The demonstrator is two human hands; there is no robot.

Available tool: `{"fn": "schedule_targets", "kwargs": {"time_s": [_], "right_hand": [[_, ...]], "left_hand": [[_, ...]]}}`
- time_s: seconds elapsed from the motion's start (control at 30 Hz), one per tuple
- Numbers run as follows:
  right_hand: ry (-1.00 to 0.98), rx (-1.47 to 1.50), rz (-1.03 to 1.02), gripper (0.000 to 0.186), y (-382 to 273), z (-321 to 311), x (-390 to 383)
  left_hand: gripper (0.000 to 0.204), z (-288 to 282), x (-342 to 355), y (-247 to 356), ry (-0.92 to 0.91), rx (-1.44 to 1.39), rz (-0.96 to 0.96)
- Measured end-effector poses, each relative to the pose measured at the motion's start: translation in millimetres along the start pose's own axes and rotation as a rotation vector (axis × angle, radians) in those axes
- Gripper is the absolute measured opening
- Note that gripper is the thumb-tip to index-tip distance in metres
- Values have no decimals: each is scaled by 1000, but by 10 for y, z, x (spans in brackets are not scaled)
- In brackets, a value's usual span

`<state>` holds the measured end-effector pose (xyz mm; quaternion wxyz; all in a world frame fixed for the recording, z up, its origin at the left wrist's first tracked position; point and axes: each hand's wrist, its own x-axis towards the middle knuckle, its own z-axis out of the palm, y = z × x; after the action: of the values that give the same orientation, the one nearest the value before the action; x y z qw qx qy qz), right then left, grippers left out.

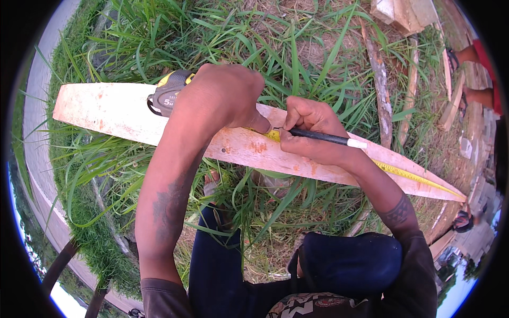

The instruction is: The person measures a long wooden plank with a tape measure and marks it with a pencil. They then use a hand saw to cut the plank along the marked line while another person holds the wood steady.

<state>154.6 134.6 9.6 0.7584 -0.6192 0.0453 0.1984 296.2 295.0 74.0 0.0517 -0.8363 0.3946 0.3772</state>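
A long pale wooden plank (pixel 101 108) lies across in front of me above the grass. My left hand (pixel 225 93) is closed over a grey and yellow tape measure (pixel 168 98) at the plank's left part, its thumb pressing down on the blade. The yellow tape blade (pixel 411 174) runs along the plank to its far right end. In my right hand (pixel 313 127) is a black pencil-like marker (pixel 323 136) with a white end, pinched between the fingers. Its tip meets the tape close to my left thumb.
Tall green grass (pixel 159 32) surrounds the plank. Sticks (pixel 377 85) and a cut wood block (pixel 405 15) lie at the upper right. Another person's legs (pixel 477 77) show at the right edge, near more lumber. A paved road (pixel 40 138) curves along the left.
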Motion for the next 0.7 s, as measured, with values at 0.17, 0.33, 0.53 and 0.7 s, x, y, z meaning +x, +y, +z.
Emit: {"fn": "schedule_targets", "kwargs": {"time_s": [0.17,0.33,0.53,0.7], "right_hand": [[-76,-3,-60,16,44,-40,9],[17,-57,-58,19,79,-12,-2],[-44,-17,-73,21,74,-37,3],[-71,-101,-136,20,75,-52,-6]], "left_hand": [[56,15,18,-5,3,22,3],[56,32,15,-27,37,18,23],[58,39,6,-34,48,12,33],[58,25,7,-16,14,11,4]]}}
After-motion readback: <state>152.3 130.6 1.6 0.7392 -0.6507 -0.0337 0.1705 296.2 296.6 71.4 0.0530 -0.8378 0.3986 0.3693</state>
